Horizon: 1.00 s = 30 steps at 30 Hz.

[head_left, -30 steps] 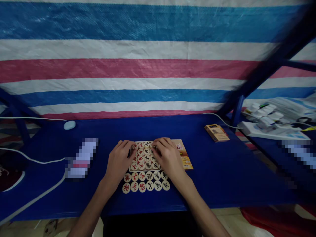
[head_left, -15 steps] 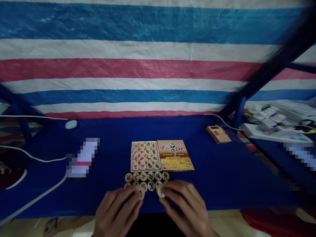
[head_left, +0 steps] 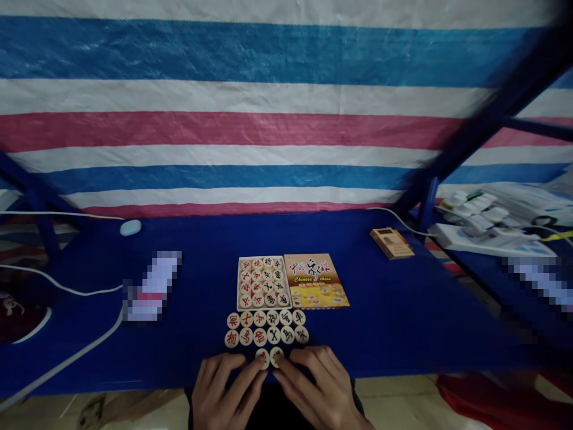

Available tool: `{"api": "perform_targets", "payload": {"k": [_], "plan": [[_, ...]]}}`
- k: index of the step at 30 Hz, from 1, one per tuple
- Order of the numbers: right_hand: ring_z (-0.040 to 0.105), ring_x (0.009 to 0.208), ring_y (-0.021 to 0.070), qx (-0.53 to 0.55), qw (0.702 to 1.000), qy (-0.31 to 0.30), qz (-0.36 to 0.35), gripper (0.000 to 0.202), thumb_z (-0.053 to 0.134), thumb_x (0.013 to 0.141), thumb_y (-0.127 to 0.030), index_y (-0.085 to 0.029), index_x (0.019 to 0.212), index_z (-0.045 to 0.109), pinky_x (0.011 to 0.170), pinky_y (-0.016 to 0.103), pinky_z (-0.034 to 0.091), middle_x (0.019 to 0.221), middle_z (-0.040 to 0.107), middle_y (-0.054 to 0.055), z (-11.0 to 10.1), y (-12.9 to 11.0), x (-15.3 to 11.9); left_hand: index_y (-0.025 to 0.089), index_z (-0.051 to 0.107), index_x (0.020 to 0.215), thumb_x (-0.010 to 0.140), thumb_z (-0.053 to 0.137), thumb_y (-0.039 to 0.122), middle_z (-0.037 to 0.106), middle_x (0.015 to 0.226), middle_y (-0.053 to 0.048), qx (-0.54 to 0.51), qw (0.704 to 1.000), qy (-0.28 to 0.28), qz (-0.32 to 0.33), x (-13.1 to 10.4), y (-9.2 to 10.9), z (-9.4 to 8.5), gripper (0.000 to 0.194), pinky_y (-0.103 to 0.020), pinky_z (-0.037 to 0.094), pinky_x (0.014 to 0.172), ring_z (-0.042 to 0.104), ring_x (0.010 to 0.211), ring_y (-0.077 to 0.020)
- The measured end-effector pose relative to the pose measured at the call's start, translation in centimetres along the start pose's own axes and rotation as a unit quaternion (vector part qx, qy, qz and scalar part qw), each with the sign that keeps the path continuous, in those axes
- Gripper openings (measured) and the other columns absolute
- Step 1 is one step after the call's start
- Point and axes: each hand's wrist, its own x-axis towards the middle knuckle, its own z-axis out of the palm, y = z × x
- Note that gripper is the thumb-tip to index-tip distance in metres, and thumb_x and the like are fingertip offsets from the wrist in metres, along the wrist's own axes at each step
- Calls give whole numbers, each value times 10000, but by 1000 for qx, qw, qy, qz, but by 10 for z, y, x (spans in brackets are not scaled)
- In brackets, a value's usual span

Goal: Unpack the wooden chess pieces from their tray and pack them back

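Note:
Near the table's front edge, two Chinese chess pieces lie side by side. My left hand [head_left: 228, 385] has its fingertips closed on the red-lettered piece [head_left: 262, 359], and my right hand [head_left: 319, 385] has its fingertips closed on the dark-lettered piece [head_left: 276, 356]. Fingers partly cover both characters. Just beyond are two rows of round pieces [head_left: 260, 337], red-lettered on the left and black-lettered on the right. Behind these rows sits a white open box [head_left: 239, 285] filled with more pieces. Its printed lid [head_left: 316, 280], marked "Chinese chess", adjoins it on the right.
A blurred phone-like object [head_left: 152, 286] and a small white case [head_left: 131, 227] lie left on the blue table [head_left: 380, 334], with white cables. A small brown box [head_left: 392, 243] stands right, beyond it a white power strip [head_left: 487, 240]. Striped sheeting [head_left: 286, 128] hangs behind.
Both hands have come closer together and lowered their pieces to the table side by side. The second row, partly hidden before, now shows fully. The view has shifted slightly.

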Motion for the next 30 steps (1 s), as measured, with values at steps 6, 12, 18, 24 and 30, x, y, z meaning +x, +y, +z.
{"api": "perform_targets", "payload": {"k": [6,12,18,24,30], "plan": [[633,825,190,37,998,-12,46,371,606,924,-132,-199,1286,660,693,345,522,956,694,65,0,-1,-11,265,717,1194,902,677,108,718,966,-45,-43,999,10,-20,8,3,-4,334,-347,533,766,661,857,-188],[631,897,199,56,995,31,74,346,610,910,-101,-225,1227,677,757,356,513,992,693,59,-17,28,26,269,724,1107,916,652,102,698,993,-30,-75,996,33,-36,71,-31,-34,263,-308,538,788,663,891,-159],[601,855,189,-36,998,-16,51,189,524,1004,-211,-200,1026,711,810,359,470,932,710,51,-11,86,114,224,742,969,984,588,303,698,825,7,-161,981,-7,-105,169,-72,-13,174,-245,455,603,611,661,-114],[562,842,210,-80,995,-52,4,239,487,1021,-249,-184,1007,717,749,363,392,881,695,66,14,98,133,200,724,922,1009,519,301,720,827,-15,-160,981,-13,-108,187,-91,43,245,-250,478,631,656,738,-142],[550,831,205,-91,993,-70,-10,232,495,1025,-255,-182,1026,714,739,359,381,895,686,66,13,95,120,235,721,895,962,606,272,705,863,-3,-127,988,-75,-52,168,-93,36,138,-282,461,683,609,819,-166]]}}
